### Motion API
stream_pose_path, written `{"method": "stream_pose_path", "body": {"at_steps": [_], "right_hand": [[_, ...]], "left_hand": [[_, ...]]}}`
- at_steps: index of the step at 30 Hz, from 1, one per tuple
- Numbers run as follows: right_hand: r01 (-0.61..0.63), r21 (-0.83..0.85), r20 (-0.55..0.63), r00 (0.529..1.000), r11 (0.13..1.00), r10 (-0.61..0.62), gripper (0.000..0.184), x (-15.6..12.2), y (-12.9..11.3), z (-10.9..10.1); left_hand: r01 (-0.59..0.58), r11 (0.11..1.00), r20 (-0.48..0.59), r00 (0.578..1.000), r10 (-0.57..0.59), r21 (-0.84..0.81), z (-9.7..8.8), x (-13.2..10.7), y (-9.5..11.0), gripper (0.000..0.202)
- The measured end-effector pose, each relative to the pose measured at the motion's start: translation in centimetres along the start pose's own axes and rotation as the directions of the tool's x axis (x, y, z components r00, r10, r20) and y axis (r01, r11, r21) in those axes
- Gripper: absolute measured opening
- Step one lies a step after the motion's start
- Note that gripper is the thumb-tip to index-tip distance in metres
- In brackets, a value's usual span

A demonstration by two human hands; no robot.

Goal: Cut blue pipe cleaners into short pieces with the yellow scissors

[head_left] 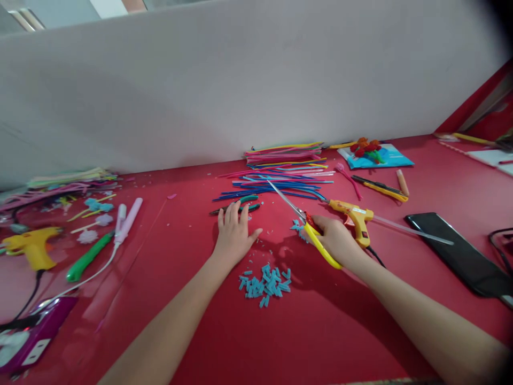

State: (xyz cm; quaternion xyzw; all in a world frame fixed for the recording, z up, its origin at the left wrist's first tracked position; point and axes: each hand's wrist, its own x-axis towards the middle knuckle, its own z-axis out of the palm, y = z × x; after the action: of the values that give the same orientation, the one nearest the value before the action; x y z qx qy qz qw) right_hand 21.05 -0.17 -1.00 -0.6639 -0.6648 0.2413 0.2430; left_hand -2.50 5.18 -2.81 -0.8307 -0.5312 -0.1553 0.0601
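My right hand [336,240] grips a pair of scissors [319,247] with yellow handles, the blades pointing up and to the left. Fingers spread, my left hand [233,235] lies over a pair of pliers [249,208] with dark green handles; whether it presses on them I cannot tell. In front of both hands sits a small heap of short blue pipe cleaner pieces [266,284]. More blue bits [297,226] lie just left of the scissors' pivot. Beyond the blades, long pipe cleaners [276,187] in blue, pink and yellow are spread out.
A yellow glue gun [355,214] with a clear stick lies beside my right hand. Farther right are a black flat object [460,251] and a cutter [380,188]. On the left are another glue gun [34,246], a pink styling iron [130,219] and a purple power strip [48,331].
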Motion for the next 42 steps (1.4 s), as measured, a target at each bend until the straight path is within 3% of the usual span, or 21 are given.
{"method": "stream_pose_path", "body": {"at_steps": [5,10,14,20,26,31,34,37,42], "right_hand": [[0.013,0.037,0.026,1.000,0.999,-0.014,0.020,0.1,-0.3,0.1],[0.023,0.050,0.045,0.999,0.998,-0.025,0.022,0.1,-0.7,0.1],[0.025,0.045,0.047,0.999,0.999,-0.027,0.026,0.2,-1.1,-0.4],[0.035,0.036,0.078,0.996,0.999,-0.038,0.028,0.7,-2.3,-1.6],[0.042,0.018,0.079,0.996,0.999,-0.043,0.018,0.6,-2.4,-1.3],[0.024,0.050,0.076,0.997,0.998,-0.028,0.015,0.2,-2.7,-0.7],[0.003,0.103,0.079,0.997,0.995,-0.011,0.019,0.3,-3.3,-0.1],[-0.021,0.159,0.079,0.997,0.987,0.009,0.024,0.4,-4.0,0.6],[-0.055,0.237,0.089,0.995,0.970,0.035,0.024,0.4,-4.3,1.1]], "left_hand": [[-0.203,0.966,0.100,0.970,0.220,-0.158,-1.0,-0.5,0.6,0.085],[-0.375,0.907,0.108,0.911,0.399,-0.194,0.1,0.5,1.1,0.092],[-0.308,0.938,0.035,0.948,0.317,-0.155,-0.2,1.1,-0.7,0.070],[-0.299,0.916,0.111,0.935,0.338,-0.266,-2.1,-0.3,-0.8,0.092],[-0.357,0.896,0.092,0.915,0.392,-0.265,-0.9,-0.6,0.3,0.091],[-0.301,0.934,-0.005,0.952,0.306,-0.193,-0.4,-0.7,-0.9,0.063],[-0.246,0.944,0.020,0.966,0.257,-0.218,-0.7,-0.9,-0.8,0.074],[-0.285,0.920,0.050,0.950,0.308,-0.269,-0.8,-1.2,0.2,0.090],[-0.349,0.905,0.043,0.928,0.369,-0.244,0.1,-0.8,0.2,0.087]]}}
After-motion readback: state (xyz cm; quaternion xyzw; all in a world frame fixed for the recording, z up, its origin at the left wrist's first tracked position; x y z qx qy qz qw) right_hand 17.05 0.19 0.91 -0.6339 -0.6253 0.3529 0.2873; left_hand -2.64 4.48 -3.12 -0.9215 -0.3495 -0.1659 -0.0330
